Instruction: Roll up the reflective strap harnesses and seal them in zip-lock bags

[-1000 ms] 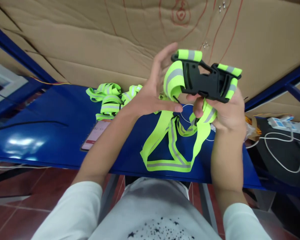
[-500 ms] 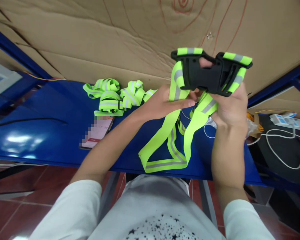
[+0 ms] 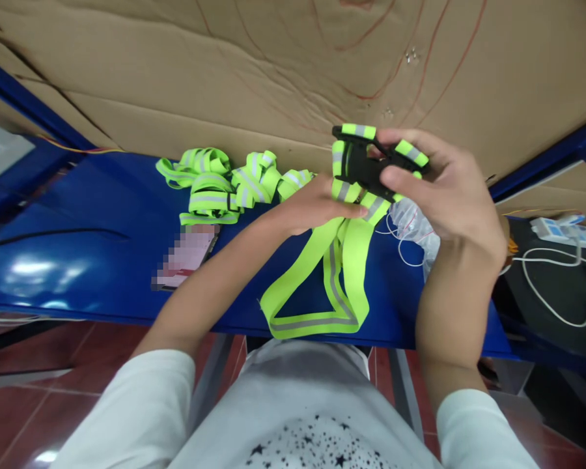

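A black plastic side-release buckle (image 3: 364, 166) joins the ends of a yellow-green reflective strap (image 3: 317, 321) with a grey stripe. My right hand (image 3: 449, 189) grips the buckle at its right end, thumb on the near face and fingers behind. With my left hand (image 3: 322, 205) I pinch the strap just below the buckle's left side; some of those fingers are hidden behind the webbing. The strap's loop hangs down over the blue table towards my body. Left of my hands lie several folded straps (image 3: 212, 195) of the same kind.
A phone-like flat object (image 3: 188, 257), partly pixelated, lies on the blue table (image 3: 92, 221) by my left forearm. Cardboard (image 3: 273, 85) stands along the back. Clear plastic bags (image 3: 413, 225) are beside my right wrist. White cables (image 3: 557, 306) lie on a black surface at right.
My right hand has shifted its grip so its thumb lies over the buckle's front. The buckle has come lower and slightly left. My left hand stays on the strap.
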`<move>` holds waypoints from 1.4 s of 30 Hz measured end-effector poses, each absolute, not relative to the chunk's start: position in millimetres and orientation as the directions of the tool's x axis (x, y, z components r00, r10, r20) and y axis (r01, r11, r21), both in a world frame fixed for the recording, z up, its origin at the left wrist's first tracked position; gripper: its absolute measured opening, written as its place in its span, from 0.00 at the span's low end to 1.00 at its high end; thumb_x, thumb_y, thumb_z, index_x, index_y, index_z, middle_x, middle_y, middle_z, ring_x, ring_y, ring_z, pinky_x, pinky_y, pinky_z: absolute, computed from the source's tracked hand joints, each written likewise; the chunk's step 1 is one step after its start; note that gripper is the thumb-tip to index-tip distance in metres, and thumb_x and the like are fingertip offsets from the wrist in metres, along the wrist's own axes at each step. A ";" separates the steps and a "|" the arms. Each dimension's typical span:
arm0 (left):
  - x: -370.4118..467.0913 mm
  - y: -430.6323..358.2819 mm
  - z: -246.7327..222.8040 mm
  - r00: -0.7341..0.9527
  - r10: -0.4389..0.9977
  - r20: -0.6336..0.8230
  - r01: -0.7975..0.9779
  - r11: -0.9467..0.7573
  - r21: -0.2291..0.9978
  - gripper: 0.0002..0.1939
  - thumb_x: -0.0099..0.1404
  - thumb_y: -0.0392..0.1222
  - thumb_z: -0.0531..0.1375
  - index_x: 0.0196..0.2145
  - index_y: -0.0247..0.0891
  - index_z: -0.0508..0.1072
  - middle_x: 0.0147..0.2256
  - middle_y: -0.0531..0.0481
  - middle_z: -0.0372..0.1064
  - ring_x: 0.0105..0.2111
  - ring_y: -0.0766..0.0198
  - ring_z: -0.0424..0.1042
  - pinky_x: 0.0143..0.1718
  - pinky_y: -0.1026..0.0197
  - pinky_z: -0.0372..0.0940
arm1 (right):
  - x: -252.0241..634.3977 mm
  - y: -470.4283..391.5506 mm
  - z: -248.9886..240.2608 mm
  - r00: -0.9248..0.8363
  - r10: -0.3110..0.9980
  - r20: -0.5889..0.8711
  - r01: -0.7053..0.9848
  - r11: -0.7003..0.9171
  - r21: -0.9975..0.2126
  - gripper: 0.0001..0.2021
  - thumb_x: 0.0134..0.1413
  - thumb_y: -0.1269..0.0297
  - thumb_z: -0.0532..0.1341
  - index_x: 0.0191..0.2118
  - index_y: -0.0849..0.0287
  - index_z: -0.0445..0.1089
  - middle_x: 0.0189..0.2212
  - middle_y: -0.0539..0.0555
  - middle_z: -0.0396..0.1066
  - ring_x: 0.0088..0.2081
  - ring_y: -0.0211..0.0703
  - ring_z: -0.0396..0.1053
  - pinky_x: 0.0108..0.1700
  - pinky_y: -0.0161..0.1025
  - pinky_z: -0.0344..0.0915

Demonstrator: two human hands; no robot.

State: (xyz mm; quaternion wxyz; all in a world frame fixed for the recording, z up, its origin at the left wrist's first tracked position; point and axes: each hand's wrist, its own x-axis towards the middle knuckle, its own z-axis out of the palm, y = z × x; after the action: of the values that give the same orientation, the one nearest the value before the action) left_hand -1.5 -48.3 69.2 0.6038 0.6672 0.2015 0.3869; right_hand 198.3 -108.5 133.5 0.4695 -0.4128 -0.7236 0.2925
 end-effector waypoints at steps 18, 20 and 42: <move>-1.7 -56.5 82.1 0.852 0.490 0.185 -0.354 0.279 0.893 0.23 0.66 0.58 0.70 0.46 0.35 0.78 0.46 0.40 0.82 0.49 0.43 0.82 0.54 0.43 0.77 | 189.5 -111.4 124.6 -0.362 0.635 0.682 0.626 0.708 -0.327 0.24 0.62 0.78 0.56 0.52 0.43 0.78 0.61 0.44 0.74 0.67 0.50 0.67 0.77 0.57 0.59; -1.9 -53.5 81.7 0.824 0.545 0.153 -0.356 0.289 0.888 0.27 0.70 0.64 0.64 0.47 0.34 0.78 0.44 0.41 0.82 0.47 0.46 0.83 0.52 0.47 0.77 | 190.9 -108.7 124.3 -0.397 0.670 0.627 0.623 0.699 -0.352 0.21 0.61 0.76 0.59 0.51 0.44 0.79 0.62 0.44 0.73 0.69 0.52 0.67 0.79 0.60 0.53; -0.6 -53.2 74.6 0.887 0.440 0.140 -0.330 0.392 0.859 0.22 0.60 0.54 0.71 0.47 0.36 0.81 0.44 0.41 0.83 0.56 0.38 0.78 0.59 0.40 0.73 | 181.5 -103.6 114.9 -0.113 0.723 0.682 0.424 0.656 -0.625 0.16 0.59 0.55 0.73 0.51 0.49 0.79 0.42 0.48 0.81 0.31 0.40 0.76 0.36 0.41 0.77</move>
State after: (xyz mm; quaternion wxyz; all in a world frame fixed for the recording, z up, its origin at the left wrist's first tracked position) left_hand -0.6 -53.2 74.6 0.8324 0.5005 0.0551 0.2313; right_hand 181.5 -103.6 114.9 0.5392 -0.3910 -0.7330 0.1385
